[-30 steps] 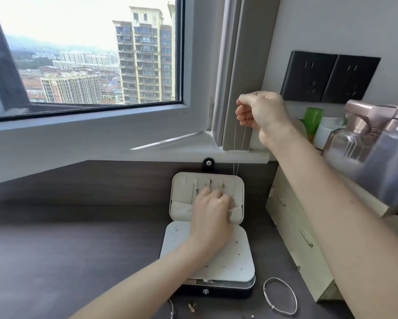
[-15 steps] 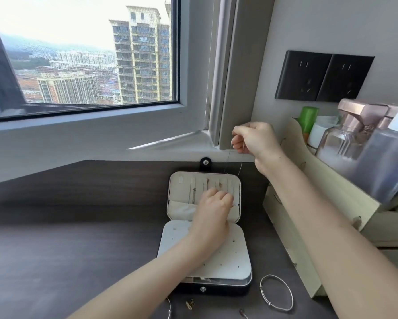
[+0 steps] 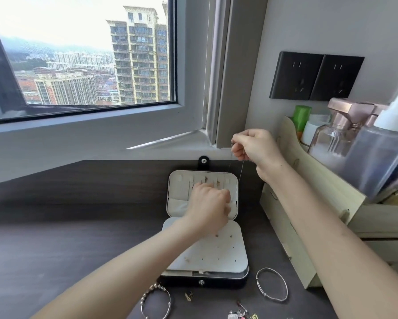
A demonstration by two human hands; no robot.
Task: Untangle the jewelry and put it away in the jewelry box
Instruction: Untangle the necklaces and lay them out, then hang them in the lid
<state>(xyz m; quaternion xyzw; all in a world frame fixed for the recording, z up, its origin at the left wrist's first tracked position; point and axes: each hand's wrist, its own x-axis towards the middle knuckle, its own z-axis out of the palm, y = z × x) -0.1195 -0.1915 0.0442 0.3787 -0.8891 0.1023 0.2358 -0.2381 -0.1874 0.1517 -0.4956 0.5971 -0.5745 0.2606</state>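
A black jewelry box (image 3: 228,256) lies open on the dark desk, its white lid (image 3: 179,192) with necklace slots tipped back. My right hand (image 3: 255,148) is raised above the lid's right corner and pinches a thin chain necklace (image 3: 241,169) that hangs down toward the lid. My left hand (image 3: 209,203) rests on the lid with curled fingers at the pocket, where the chain's lower end is hidden. On the desk in front of the box lie a silver bangle (image 3: 271,284), a beaded bracelet (image 3: 155,300), a small gold earring (image 3: 188,295) and a tangle of small pieces (image 3: 239,313).
A pale wooden organiser (image 3: 292,226) with bottles (image 3: 377,157) stands right of the box against the wall. Two black wall sockets (image 3: 315,77) sit above it. A window sill (image 3: 101,143) and window frame run behind the desk (image 3: 66,238).
My right hand has come down from high by the window frame to just above the lid, lowering the chain. My left hand stays on the lid.
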